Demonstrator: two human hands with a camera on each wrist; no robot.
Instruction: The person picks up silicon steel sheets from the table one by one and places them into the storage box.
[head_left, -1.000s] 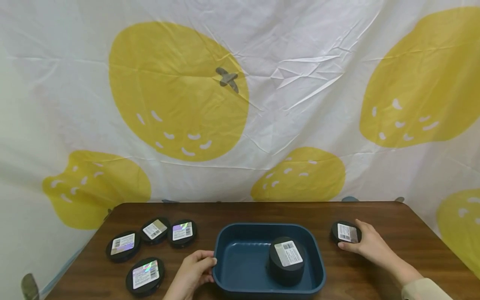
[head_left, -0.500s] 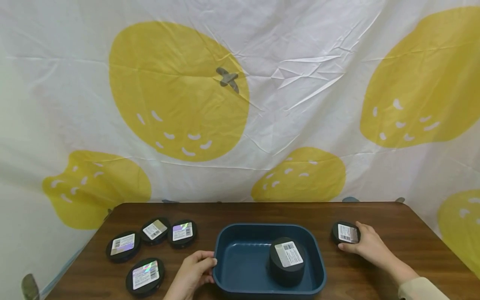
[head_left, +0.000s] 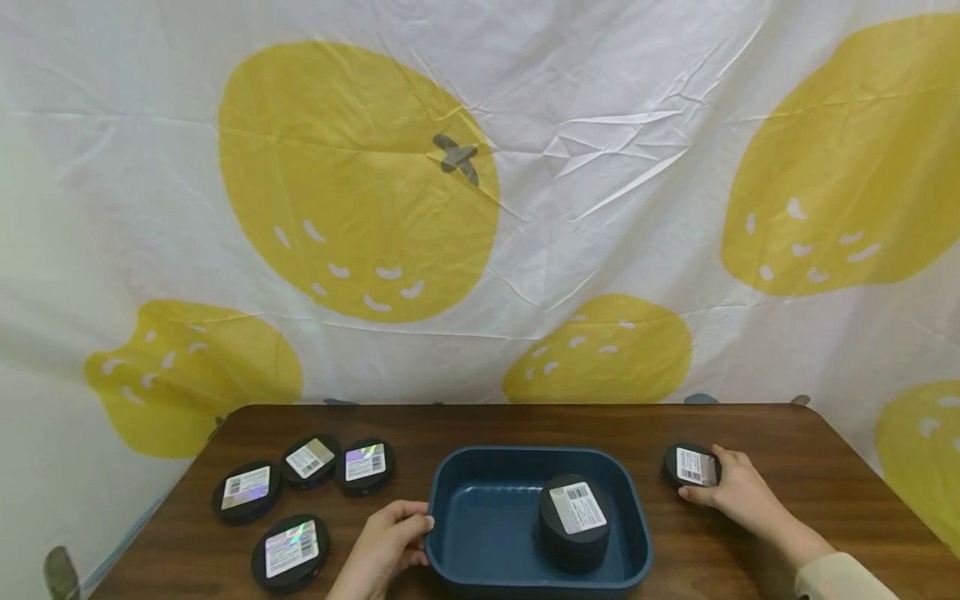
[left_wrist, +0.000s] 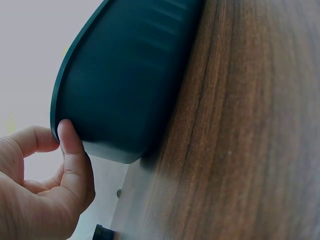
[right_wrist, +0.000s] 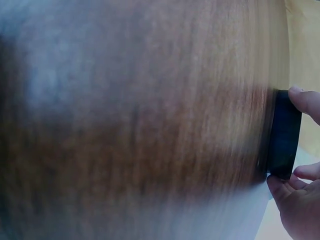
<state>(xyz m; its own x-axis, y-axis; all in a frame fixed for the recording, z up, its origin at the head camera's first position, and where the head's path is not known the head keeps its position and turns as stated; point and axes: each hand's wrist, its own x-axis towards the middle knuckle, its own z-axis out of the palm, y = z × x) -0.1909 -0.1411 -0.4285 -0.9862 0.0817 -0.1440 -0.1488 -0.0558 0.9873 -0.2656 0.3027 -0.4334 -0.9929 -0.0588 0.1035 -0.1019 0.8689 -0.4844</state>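
My left hand (head_left: pixel 386 546) pinches the left rim of a dark blue rectangular tub (head_left: pixel 483 533) between thumb and fingers; the left wrist view shows the tub's outer wall (left_wrist: pixel 125 75) beside those fingers. Inside the tub, toward its right, stands a thick black round piece with a white label (head_left: pixel 573 521), perhaps a stack. Over on the right of the table, my right hand (head_left: pixel 738 492) grips a flat black round container (head_left: pixel 692 467) by its edge, label up. The right wrist view has the container (right_wrist: pixel 285 135) resting on the wood, thumb and fingers at opposite sides.
Several similar labelled black round containers lie on the left of the brown table (head_left: pixel 480 421), among them a nearest one (head_left: pixel 291 552) and a back one (head_left: pixel 364 467). A white cloth with yellow fruit prints (head_left: pixel 600 250) hangs behind the table's far edge.
Almost nothing differs. The right hand and its sleeve have shifted very slightly, while the container under it, the tub and the left hand keep their places.
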